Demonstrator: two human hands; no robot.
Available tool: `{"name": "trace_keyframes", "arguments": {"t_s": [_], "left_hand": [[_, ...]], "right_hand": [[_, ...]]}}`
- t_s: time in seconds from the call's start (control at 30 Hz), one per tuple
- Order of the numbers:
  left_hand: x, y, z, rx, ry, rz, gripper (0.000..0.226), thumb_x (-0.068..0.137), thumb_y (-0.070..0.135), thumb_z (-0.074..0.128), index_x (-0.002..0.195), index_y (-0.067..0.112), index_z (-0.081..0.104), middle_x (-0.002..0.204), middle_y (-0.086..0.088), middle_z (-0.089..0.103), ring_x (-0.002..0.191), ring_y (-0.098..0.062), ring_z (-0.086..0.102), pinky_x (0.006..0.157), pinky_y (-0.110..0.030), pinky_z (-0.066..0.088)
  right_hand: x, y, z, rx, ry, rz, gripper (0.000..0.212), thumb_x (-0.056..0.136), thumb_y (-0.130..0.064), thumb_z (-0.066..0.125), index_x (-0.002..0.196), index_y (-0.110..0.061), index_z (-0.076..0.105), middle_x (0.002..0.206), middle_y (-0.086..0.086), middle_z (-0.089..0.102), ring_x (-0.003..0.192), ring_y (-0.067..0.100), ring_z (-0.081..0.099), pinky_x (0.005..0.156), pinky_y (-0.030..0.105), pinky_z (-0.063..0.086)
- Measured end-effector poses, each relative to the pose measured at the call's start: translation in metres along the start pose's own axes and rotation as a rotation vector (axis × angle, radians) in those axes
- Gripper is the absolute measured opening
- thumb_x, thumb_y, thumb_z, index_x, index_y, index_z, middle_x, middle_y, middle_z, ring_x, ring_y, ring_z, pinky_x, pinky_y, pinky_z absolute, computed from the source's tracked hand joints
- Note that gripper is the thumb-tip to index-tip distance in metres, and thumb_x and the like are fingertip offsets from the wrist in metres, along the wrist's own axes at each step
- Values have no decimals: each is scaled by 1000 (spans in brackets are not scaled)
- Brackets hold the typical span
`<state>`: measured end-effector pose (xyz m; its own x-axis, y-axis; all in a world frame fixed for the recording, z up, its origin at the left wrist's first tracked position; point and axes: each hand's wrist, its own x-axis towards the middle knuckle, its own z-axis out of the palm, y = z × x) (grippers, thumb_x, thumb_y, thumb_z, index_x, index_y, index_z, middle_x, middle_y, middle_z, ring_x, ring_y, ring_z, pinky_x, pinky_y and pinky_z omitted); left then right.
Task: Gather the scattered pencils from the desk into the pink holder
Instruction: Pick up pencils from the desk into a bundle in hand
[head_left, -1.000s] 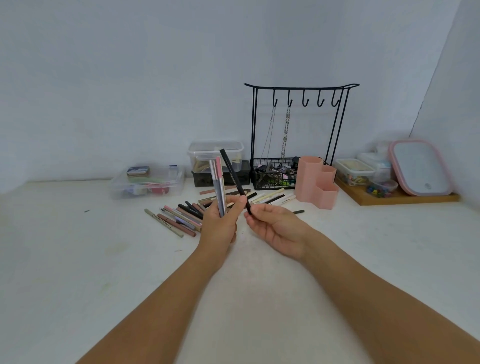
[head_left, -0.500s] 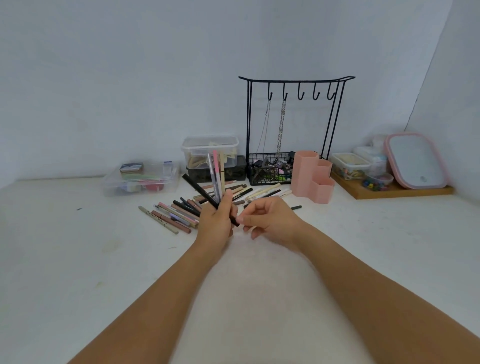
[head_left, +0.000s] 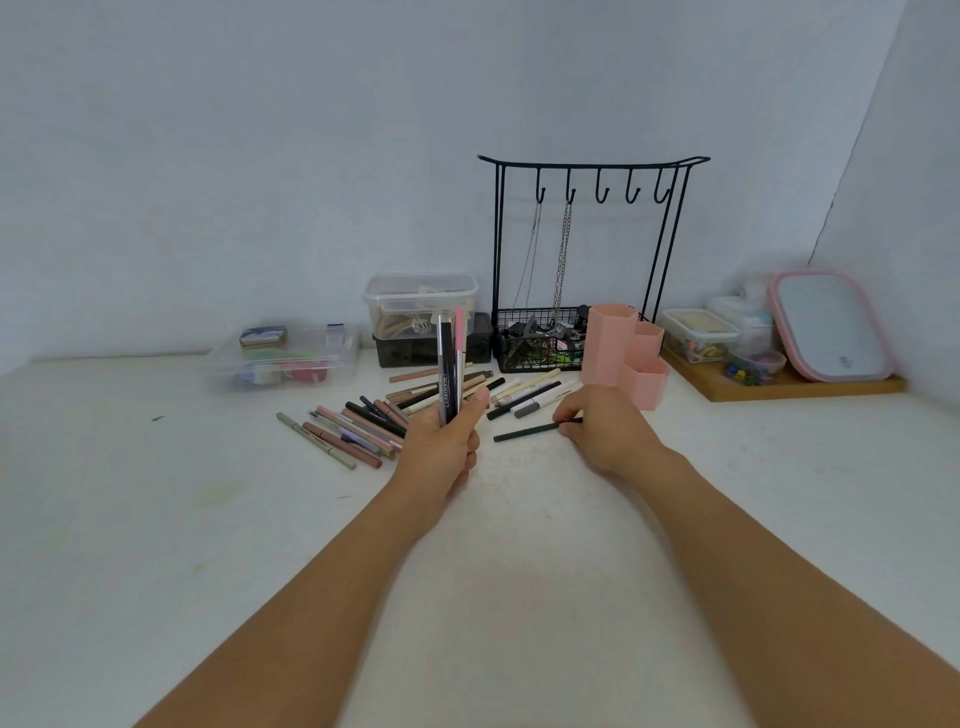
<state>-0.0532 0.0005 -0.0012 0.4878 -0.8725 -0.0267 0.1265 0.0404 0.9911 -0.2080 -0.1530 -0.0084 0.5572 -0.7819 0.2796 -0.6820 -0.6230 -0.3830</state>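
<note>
**Left hand holds a bundle, right hand at a loose dark pencil**

Head view: left hand (head_left: 441, 447) closed around a small upright bundle of pencils (head_left: 450, 364), thumb pressed across the shafts, tips pointing up; the bundle looks like a black one, a grey one and a pink one, exact count unclear; right hand (head_left: 602, 431) low on the desk (head_left: 156, 545), fingertips (head_left: 563, 425) pinched at the right end of a dark pencil (head_left: 527, 432) that lies flat; whether it is truly gripped or only touched, cannot tell; scattered pencils (head_left: 353, 431) fan out left of the left hand, more (head_left: 519, 395) lie between the hands and the wire basket (head_left: 540, 338); pink holder (head_left: 621, 353) stands upright just behind the right hand, three hexagonal cups, no pencils visible in it.

Handling, as a judgement: pencils are light, stiff, smooth and round, so likely to roll or slip out of a loose bundle; best pinched near one end or mid-shaft, then squared up in the fist before dropping tip-down.

Room: the near desk is open, free to sweep; behind, it is tight; black hook stand (head_left: 592, 166) with hanging chains, clear tubs (head_left: 421, 301) and wooden tray (head_left: 800, 387) crowd the holder, so approach from above and in front; holder looks light, could tip if knocked.
</note>
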Motion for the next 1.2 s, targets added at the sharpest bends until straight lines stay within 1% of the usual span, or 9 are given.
{"name": "trace_keyframes", "arguments": {"t_s": [0.13,0.27,0.37,0.5,0.6,0.7,0.9,1.07,1.2], "left_hand": [[3,-1,-1,-37,-5,-55,39,97,47,61,71,24,41,53,7,32,46,-11,22,44,-25,17],[5,-3,-1,-42,-19,-48,40,99,48,56,70,23,41,54,5,30,48,-12,21,47,-28,15],[7,-4,-1,-35,-25,-17,39,100,47,54,72,23,42,55,5,30,47,-12,21,47,-28,15],[8,-6,-1,-41,-31,-1,36,99,47,56,78,19,52,53,6,31,46,-11,21,43,-25,15],[9,-4,-1,-62,-46,-16,38,95,54,59,79,19,54,55,4,31,47,-11,22,45,-23,16],[7,-5,-1,-43,-117,22,40,90,56,64,83,19,51,58,3,34,48,-11,24,45,-25,18],[11,-15,-4,235,-197,240,40,84,21,81,73,18,43,58,0,36,47,-11,33,45,-21,31],[12,-15,-2,179,-177,128,18,96,16,67,95,5,54,55,-5,52,47,-21,52,38,-22,32],[13,-15,-2,105,-142,101,22,92,16,73,93,7,53,53,-4,46,44,-17,42,38,-22,31]], "right_hand": [[0,-1,0,-16,-3,-13,13,92,-10,65,87,-18,74,96,1,69,85,18,61,83,37,54],[1,-2,-1,-11,-11,-4,12,94,-13,64,84,-20,67,91,0,66,82,19,60,77,37,54],[-3,-18,-10,336,50,4,9,96,-10,62,88,-13,64,81,1,63,68,13,57,64,29,50],[-15,-58,-21,1064,-67,18,4,95,-4,63,96,-2,65,73,11,67,58,13,62,55,23,52],[-21,-75,-17,1249,-69,20,9,92,-4,67,99,1,68,71,9,67,61,13,62,56,22,49],[-23,-78,-8,1225,-80,41,15,90,-8,71,100,3,71,75,9,69,67,13,59,57,22,44],[-24,-74,1,1223,-162,61,8,87,-6,73,92,0,69,68,2,67,52,4,56,53,20,43],[-20,-68,6,1170,-202,83,6,84,-16,78,81,-16,73,78,5,70,67,12,56,59,23,40],[-18,-65,5,1078,-175,-15,5,86,-16,76,89,-12,76,86,7,72,70,11,58,57,23,41]]}}
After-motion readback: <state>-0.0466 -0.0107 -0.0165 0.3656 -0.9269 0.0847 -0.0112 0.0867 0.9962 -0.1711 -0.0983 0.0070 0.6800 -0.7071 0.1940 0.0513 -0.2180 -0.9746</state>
